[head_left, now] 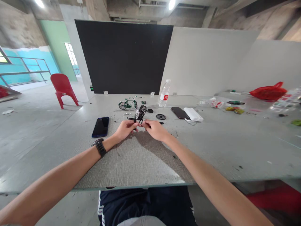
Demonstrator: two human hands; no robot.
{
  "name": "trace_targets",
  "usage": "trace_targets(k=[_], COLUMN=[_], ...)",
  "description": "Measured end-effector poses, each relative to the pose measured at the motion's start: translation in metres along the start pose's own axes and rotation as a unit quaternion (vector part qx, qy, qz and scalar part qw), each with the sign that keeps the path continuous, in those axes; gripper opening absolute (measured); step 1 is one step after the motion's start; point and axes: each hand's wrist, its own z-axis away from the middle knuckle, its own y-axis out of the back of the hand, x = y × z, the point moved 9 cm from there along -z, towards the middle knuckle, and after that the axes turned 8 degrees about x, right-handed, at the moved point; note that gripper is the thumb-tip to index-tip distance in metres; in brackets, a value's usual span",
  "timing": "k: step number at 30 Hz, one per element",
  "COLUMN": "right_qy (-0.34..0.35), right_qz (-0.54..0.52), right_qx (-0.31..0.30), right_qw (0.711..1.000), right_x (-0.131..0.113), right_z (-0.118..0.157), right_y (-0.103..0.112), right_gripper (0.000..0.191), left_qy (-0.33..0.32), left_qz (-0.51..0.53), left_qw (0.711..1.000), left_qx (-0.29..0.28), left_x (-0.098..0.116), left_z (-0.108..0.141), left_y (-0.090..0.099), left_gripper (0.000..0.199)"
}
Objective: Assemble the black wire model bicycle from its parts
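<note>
Between my two hands is a black miniature bicycle [140, 113], partly assembled, tilted up over the table. My left hand [127, 129] is closed on its near left part, thumb and fingers pinched together. My right hand [154, 128] pinches at its near right side; whether a small part sits between those fingertips is hidden. A loose spoked wheel [161, 116] lies just right of the bicycle. Behind stands a finished-looking green miniature bicycle [127, 104]. A small black block [150, 110] and other tiny pieces lie around.
A dark phone [100, 127] lies left of my hands. To the right are another phone [180, 113] and a white packet [193, 114]. A water bottle [164, 94] stands behind. Plastic wrappers and a red bag [268, 91] lie far right. A black panel [124, 56] borders the back.
</note>
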Motion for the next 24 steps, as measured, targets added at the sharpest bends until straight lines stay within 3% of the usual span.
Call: trace_targets(k=[10, 15, 24], right_qy=[0.033, 0.040, 0.007], right_qz=[-0.003, -0.017, 0.027], right_qx=[0.048, 0.041, 0.133], right_qw=[0.998, 0.998, 0.991], right_x=[-0.003, -0.004, 0.001], right_z=[-0.004, -0.003, -0.006], right_y=[0.013, 0.011, 0.030], right_gripper=[0.030, 0.023, 0.020], left_qy=[0.004, -0.002, -0.006], left_qz=[-0.026, -0.043, -0.030], left_qw=[1.000, 0.999, 0.999], left_qx=[-0.009, -0.006, -0.030], left_x=[-0.003, -0.006, 0.004], left_z=[0.000, 0.000, 0.004], left_y=[-0.002, -0.001, -0.007], left_gripper=[0.037, 0.037, 0.034])
